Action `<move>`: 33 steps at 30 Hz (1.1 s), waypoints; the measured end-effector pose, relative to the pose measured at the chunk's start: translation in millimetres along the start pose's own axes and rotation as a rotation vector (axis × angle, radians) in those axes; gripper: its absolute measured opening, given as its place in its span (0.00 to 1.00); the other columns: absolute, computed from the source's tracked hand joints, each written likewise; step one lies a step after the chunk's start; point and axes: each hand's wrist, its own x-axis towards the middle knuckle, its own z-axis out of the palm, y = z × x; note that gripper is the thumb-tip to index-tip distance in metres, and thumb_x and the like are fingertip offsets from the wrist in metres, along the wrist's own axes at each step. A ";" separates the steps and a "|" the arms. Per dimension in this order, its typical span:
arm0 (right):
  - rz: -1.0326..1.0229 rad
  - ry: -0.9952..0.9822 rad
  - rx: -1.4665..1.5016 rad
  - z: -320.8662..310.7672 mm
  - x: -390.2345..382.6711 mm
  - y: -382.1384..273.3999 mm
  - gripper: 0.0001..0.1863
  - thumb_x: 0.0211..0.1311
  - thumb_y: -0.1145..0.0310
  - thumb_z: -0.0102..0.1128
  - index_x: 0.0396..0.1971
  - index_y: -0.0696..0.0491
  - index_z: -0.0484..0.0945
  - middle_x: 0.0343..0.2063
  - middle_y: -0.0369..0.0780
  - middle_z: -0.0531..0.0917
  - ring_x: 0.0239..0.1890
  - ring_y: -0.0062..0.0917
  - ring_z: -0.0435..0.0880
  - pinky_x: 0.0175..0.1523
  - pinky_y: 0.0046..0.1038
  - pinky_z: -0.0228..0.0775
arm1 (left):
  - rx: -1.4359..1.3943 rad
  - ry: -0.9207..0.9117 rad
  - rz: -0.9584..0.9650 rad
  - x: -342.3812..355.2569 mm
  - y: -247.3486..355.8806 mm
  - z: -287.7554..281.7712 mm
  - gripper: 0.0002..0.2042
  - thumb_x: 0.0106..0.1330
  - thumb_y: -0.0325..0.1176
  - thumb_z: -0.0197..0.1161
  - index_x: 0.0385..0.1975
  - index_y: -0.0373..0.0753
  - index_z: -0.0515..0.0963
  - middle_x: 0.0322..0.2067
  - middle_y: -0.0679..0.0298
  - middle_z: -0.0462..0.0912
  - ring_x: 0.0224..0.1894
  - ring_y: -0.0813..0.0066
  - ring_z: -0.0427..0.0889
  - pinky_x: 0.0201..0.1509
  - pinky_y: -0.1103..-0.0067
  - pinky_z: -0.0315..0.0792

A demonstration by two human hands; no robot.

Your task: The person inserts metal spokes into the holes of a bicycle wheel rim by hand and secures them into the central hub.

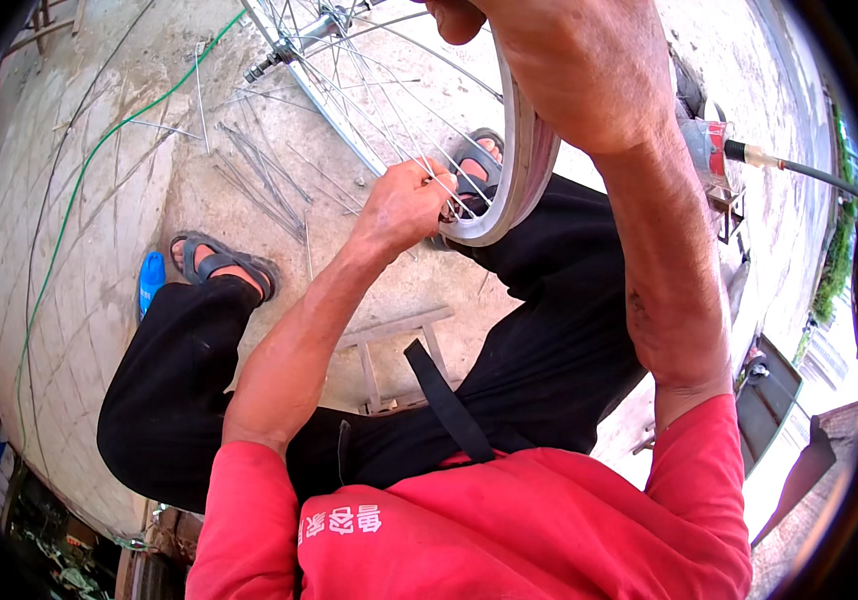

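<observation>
A silver bicycle wheel rim [527, 170] with thin spokes stands in front of me, its hub [301, 40] at the top of the view. My left hand [404, 205] is closed on spokes close to the inner side of the rim. My right hand [539, 45] grips the rim from above, its fingers curled over the edge at the top. My legs in black trousers and grey sandals [224, 262] spread to either side of the wheel.
Loose spokes [267, 185] lie scattered on the concrete floor. A green hose [79, 175] curves along the left. A blue bottle [151, 280] lies by my left foot. A small metal stool frame [394, 350] sits under me. A red tool with a black cable [714, 150] lies at the right.
</observation>
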 end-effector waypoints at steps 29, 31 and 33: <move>0.272 -0.102 0.186 -15.8 13.1 -7.9 0.19 0.59 0.63 0.65 0.45 0.59 0.77 0.25 0.36 0.81 0.25 0.20 0.78 0.32 0.26 0.73 | -0.314 0.226 0.138 -34.5 -2.8 -10.1 0.16 0.67 0.35 0.62 0.49 0.31 0.74 0.35 0.59 0.81 0.31 0.75 0.82 0.34 0.77 0.79; 0.244 -0.095 0.218 -14.6 13.0 -6.5 0.20 0.58 0.63 0.66 0.46 0.59 0.77 0.25 0.36 0.81 0.25 0.19 0.79 0.32 0.25 0.73 | -0.506 0.175 0.096 -41.3 -6.7 -26.9 0.17 0.68 0.32 0.59 0.53 0.32 0.72 0.39 0.57 0.81 0.34 0.73 0.84 0.35 0.75 0.81; 0.119 -0.045 0.209 -1.4 12.2 23.8 0.21 0.62 0.57 0.65 0.46 0.59 0.79 0.25 0.37 0.82 0.25 0.20 0.78 0.32 0.25 0.71 | -0.539 0.103 0.100 -56.3 -3.6 -40.6 0.15 0.70 0.33 0.56 0.53 0.37 0.69 0.45 0.58 0.81 0.39 0.70 0.86 0.37 0.73 0.83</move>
